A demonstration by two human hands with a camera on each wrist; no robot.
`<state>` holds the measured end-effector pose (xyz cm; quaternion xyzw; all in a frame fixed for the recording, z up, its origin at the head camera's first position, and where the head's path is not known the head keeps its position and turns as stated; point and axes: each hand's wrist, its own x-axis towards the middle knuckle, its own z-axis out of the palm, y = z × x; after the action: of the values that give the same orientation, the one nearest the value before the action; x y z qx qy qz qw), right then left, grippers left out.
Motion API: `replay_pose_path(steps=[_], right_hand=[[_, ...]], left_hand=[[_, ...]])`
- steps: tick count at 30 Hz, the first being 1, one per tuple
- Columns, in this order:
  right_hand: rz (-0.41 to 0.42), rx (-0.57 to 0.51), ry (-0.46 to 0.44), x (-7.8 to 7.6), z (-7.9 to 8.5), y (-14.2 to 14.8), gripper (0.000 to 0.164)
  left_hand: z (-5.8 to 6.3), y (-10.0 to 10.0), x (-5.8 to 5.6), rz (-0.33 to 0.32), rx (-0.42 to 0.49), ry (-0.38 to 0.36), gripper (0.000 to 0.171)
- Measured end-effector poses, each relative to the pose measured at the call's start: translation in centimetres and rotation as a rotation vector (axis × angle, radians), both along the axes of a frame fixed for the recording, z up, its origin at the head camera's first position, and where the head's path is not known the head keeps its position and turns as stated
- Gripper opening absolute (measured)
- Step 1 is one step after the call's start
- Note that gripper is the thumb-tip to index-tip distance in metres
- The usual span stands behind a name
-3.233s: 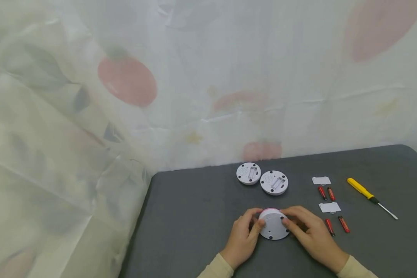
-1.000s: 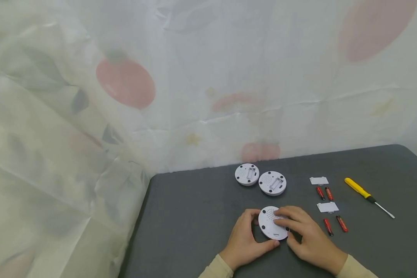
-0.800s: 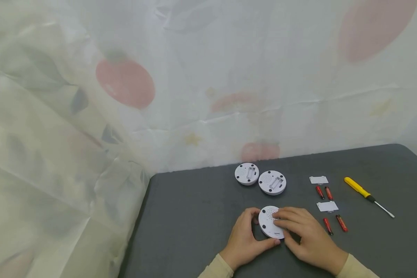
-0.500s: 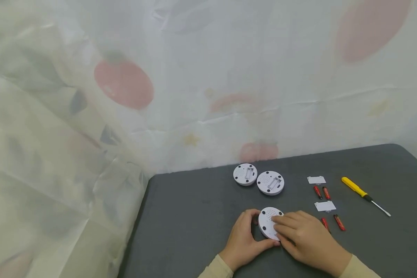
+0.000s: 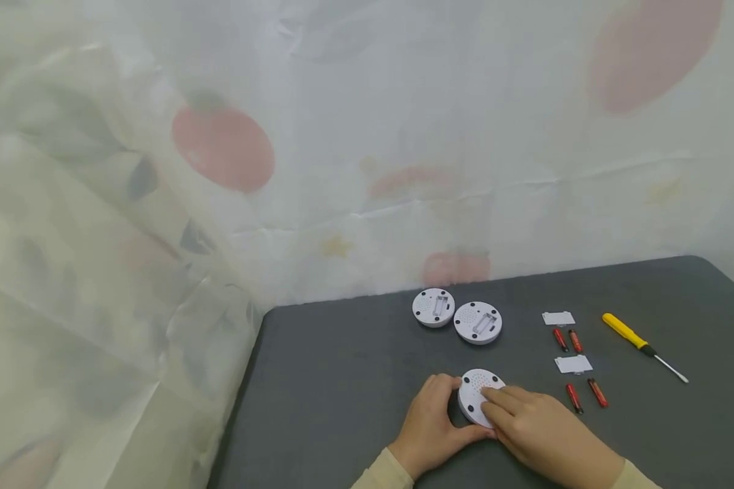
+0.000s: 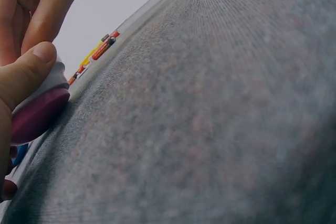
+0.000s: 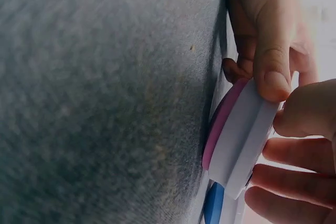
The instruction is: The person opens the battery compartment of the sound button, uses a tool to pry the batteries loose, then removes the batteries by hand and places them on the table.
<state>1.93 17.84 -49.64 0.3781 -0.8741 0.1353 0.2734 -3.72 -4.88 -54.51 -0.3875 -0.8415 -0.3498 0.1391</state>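
Note:
A round white device with a pink side (image 7: 223, 124) lies face down between both hands, its flat back (image 5: 472, 394) showing speaker holes and black feet. My left hand (image 5: 431, 428) grips its left edge, thumb at the near rim and fingers at the far side. My right hand (image 5: 547, 431) lays its fingertips on the right part of the back, covering that part in the head view. In the right wrist view its fingers (image 7: 291, 182) reach out fairly straight onto the white back, and its thumb meets the rim beside the left thumb (image 7: 275, 80).
Two similar white devices (image 5: 433, 307) (image 5: 477, 322) stand behind, battery bays uncovered. To the right lie white battery covers (image 5: 558, 318) (image 5: 573, 365), several red batteries (image 5: 597, 393) and a yellow-handled screwdriver (image 5: 625, 331) on the dark table (image 5: 342, 380). A patterned sheet (image 5: 342, 136) hangs behind.
The device has been turned so its speaker holes face away. My right hand has gone from its right edge onto its back, then slid slightly left and nearer; my left still grips it.

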Motion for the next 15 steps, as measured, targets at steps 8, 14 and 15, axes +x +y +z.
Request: replay_pose_path(steps=[8,14,15], right_hand=[[0.001,-0.006,0.053,0.14,-0.16,-0.19,0.061],[0.016,0.028,0.076,0.16,-0.33,-0.47,0.065],[0.017,0.034,0.081,0.19,-0.38,-0.53,0.065]], left_hand=[[0.05,0.56,-0.22,-0.013,-0.015,-0.012,0.069],[0.0,0.35,-0.06,-0.017,-0.001,0.002,0.067],[0.02,0.28,0.03,-0.015,-0.003,-0.003,0.066]])
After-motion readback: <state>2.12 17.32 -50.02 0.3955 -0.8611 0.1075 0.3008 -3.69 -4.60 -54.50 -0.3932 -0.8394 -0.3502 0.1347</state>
